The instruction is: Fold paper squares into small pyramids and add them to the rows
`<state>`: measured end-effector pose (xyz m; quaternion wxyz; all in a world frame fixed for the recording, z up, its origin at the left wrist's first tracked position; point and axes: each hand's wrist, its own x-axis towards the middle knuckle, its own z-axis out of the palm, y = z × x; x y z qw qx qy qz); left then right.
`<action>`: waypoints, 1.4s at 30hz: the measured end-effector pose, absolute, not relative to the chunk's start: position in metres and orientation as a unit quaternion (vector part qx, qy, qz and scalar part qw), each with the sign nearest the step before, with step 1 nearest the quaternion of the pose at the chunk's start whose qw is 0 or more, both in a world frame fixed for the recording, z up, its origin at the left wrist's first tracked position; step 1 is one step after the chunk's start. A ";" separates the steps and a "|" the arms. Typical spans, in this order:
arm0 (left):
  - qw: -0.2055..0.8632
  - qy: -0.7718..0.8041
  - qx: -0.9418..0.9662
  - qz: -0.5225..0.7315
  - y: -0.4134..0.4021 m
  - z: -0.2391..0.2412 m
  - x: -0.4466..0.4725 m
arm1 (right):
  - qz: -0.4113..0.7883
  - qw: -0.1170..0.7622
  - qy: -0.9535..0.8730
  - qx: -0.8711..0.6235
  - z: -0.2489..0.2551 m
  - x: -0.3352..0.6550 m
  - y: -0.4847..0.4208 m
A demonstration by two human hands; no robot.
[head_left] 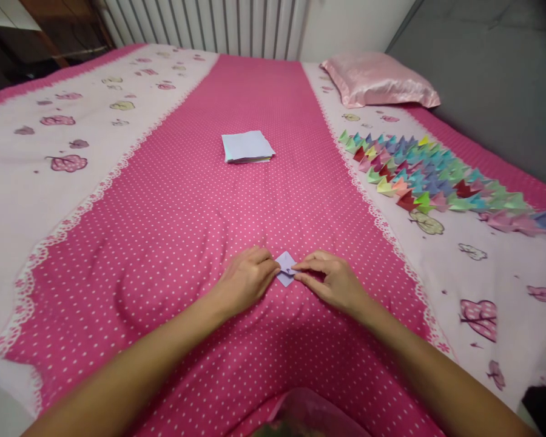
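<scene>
A small lavender sheet of folded origami paper (286, 262) lies diamond-wise on the pink bedspread, low in the middle of the head view. My left hand (250, 274) pinches its left corner, fingers closed. On the opposite side my right hand (327, 276) grips the right corner between thumb and fingertips. A crease or flap runs across the middle of the paper, with a small dark mark near it. The fingertips cover both side corners.
A stack of square paper sheets (248, 147) lies farther up the bedspread (264, 91). Rows of folded colourful paper pieces (418, 170) stand at the right. Beyond them rests a pink satin pillow (378, 79) beside a grey headboard (491, 79). A white radiator (209, 27) stands at the back.
</scene>
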<state>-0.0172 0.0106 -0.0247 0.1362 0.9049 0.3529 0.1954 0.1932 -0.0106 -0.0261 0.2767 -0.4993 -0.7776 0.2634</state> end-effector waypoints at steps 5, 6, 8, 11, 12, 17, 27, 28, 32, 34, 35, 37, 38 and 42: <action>0.130 0.413 0.880 0.195 0.009 -0.027 -0.010 | 0.239 0.277 -0.777 -0.511 -0.030 0.190 -0.010; 0.138 0.418 0.876 0.196 0.008 -0.027 -0.009 | 0.237 0.277 -0.780 -0.509 -0.030 0.189 -0.011; 0.155 0.412 0.876 0.199 0.008 -0.027 -0.009 | 0.233 0.278 -0.788 -0.498 -0.030 0.188 -0.012; 0.179 0.395 0.877 0.206 0.009 -0.028 -0.011 | 0.203 0.275 -0.806 -0.483 -0.032 0.187 -0.016; 0.187 0.393 0.876 0.209 0.009 -0.029 -0.012 | 0.185 0.271 -0.812 -0.483 -0.033 0.186 -0.017; 0.197 0.422 0.857 0.219 0.009 -0.030 -0.011 | 0.139 0.237 -0.805 -0.526 -0.036 0.182 -0.018; 0.170 0.530 0.807 0.199 0.011 -0.030 0.000 | 0.259 0.281 -0.704 -0.599 -0.035 0.176 -0.012; 0.174 0.536 0.802 0.198 0.011 -0.030 0.001 | 0.259 0.290 -0.698 -0.601 -0.036 0.175 -0.012; 0.190 0.542 0.792 0.208 0.011 -0.030 0.002 | 0.209 0.310 -0.709 -0.597 -0.038 0.171 -0.013; 0.196 0.529 0.797 0.215 0.011 -0.029 0.002 | 0.194 0.314 -0.717 -0.592 -0.038 0.170 -0.013; 0.199 0.524 0.799 0.218 0.011 -0.029 0.002 | 0.193 0.316 -0.717 -0.591 -0.038 0.170 -0.013; 0.209 0.524 0.796 0.221 0.010 -0.028 0.003 | 0.196 0.316 -0.713 -0.594 -0.039 0.169 -0.013; 0.215 0.528 0.791 0.222 0.010 -0.027 0.004 | 0.197 0.316 -0.709 -0.599 -0.039 0.169 -0.013; 0.232 0.550 0.772 0.220 0.011 -0.027 0.007 | 0.198 0.313 -0.695 -0.617 -0.040 0.165 -0.013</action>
